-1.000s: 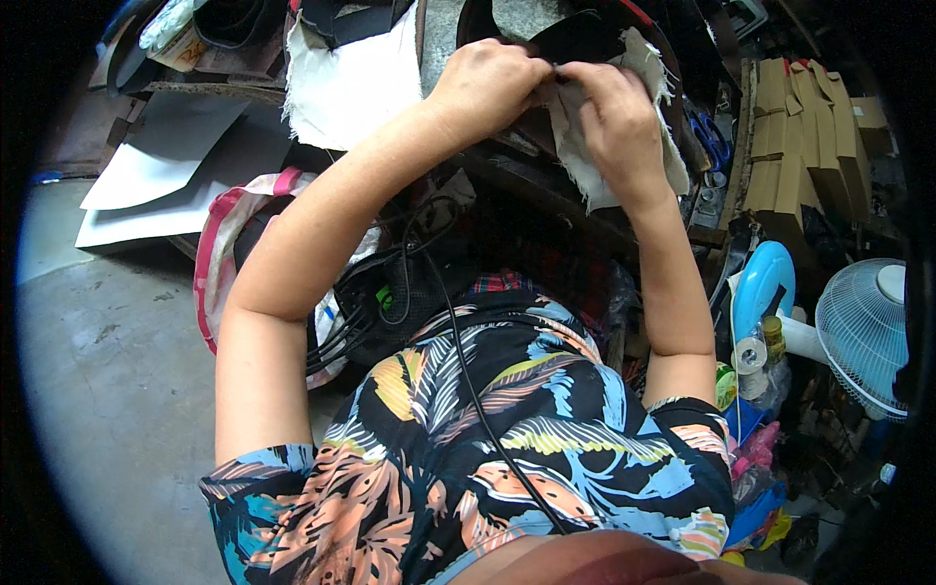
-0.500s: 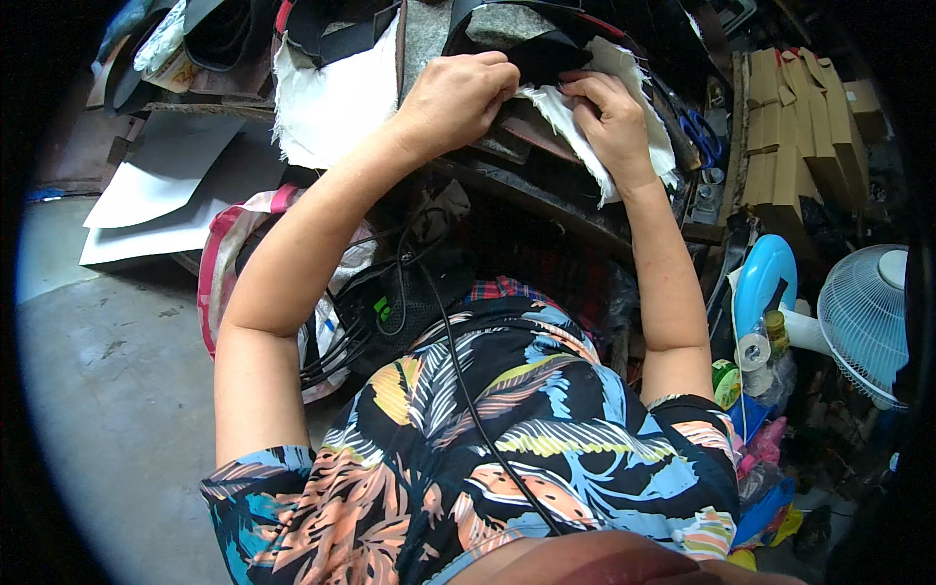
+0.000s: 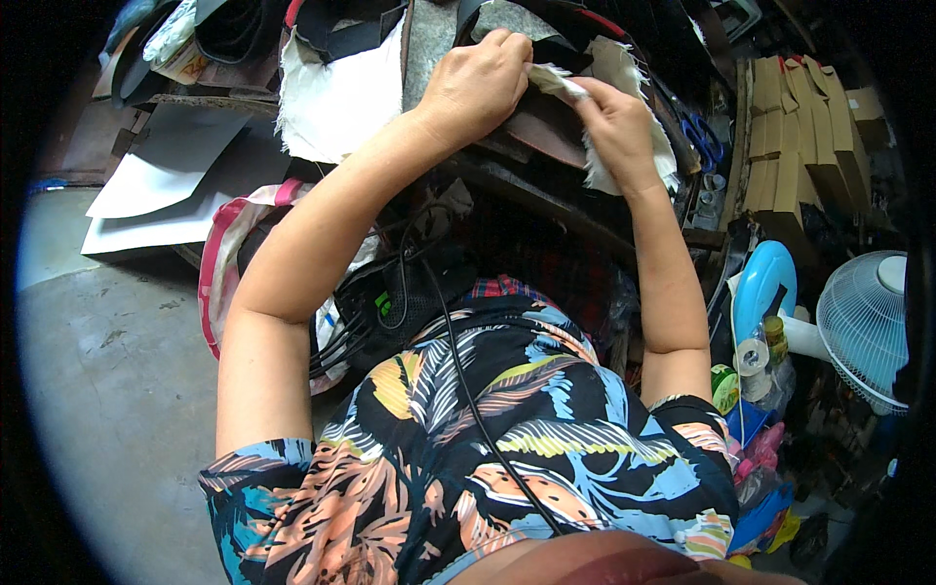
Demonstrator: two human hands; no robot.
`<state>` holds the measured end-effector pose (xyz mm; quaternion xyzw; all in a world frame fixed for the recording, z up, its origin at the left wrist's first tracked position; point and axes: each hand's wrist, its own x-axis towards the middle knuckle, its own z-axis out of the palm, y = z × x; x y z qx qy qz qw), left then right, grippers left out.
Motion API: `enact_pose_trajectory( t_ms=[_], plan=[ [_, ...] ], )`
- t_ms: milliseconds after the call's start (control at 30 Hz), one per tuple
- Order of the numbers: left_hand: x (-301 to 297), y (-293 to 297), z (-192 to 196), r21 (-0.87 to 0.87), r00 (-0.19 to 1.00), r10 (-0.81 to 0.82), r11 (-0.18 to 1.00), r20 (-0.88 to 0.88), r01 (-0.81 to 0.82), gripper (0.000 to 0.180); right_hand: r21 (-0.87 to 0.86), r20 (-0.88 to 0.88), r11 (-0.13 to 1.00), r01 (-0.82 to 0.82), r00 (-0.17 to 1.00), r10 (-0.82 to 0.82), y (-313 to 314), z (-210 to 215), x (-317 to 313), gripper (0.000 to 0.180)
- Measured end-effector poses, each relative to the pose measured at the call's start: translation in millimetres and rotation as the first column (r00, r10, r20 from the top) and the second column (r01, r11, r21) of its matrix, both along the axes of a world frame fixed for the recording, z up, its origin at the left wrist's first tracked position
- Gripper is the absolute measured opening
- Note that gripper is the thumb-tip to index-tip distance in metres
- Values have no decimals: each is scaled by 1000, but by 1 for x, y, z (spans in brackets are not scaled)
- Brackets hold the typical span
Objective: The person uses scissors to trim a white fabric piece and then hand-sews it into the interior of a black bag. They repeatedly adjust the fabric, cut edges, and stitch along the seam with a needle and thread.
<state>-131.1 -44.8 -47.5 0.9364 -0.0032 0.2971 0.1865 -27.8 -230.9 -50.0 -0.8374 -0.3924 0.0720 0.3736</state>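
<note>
Cloth: a frayed off-white cloth piece [image 3: 624,117], edges ragged with loose threads, draped over a dark brown curved piece [image 3: 546,132] on the cluttered workbench [image 3: 585,210] at top centre of the view.
Cloth position: between the two hands, its upper strip bunched into a pale twist at the fingertips; the rest hangs down below the right hand toward the bench edge.
Left hand: left hand [image 3: 475,86] knuckles up, fingers curled and pressed down on the dark piece, tips touching the twisted end of the cloth.
Right hand: right hand [image 3: 614,132] pinches the cloth strip between thumb and fingers, palm lying over the fabric.
Nearby: a larger white fabric sheet [image 3: 336,97] just left of the left forearm; blue-handled scissors [image 3: 704,141] right of the cloth; stacked cardboard boxes [image 3: 799,146] further right; a small white fan [image 3: 863,327] at the right edge.
Change from earlier: both hands sit slightly higher and closer together than half a second ago; the cloth, then spread wider under the right hand, is now gathered into a tighter strip between the fingertips.
</note>
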Motion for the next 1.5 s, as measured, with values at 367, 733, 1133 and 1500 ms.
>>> enact_pose_trajectory(
  t_ms=[367, 733, 1133, 1500],
  plan=[
    [5, 0, -2, 194, 1000, -16, 981, -21, 20, 17, 255, -176, 964, -79, 976, 127, -10, -16, 16, 44],
    [-31, 18, 2, 263, 939, -341, 904, -34, 338, 11, 242, -22, 959, -148, 987, 158, -11, -15, 10, 56],
    [-32, 11, 9, 344, 944, -206, 894, -257, 289, 12, 96, 651, 932, -349, 730, 206, 9, 6, -32, 25],
    [-31, 9, 11, -101, 987, -154, 982, 50, 159, 24, 358, -229, 923, -139, 946, 231, -2, -20, -3, 20]
  ],
)
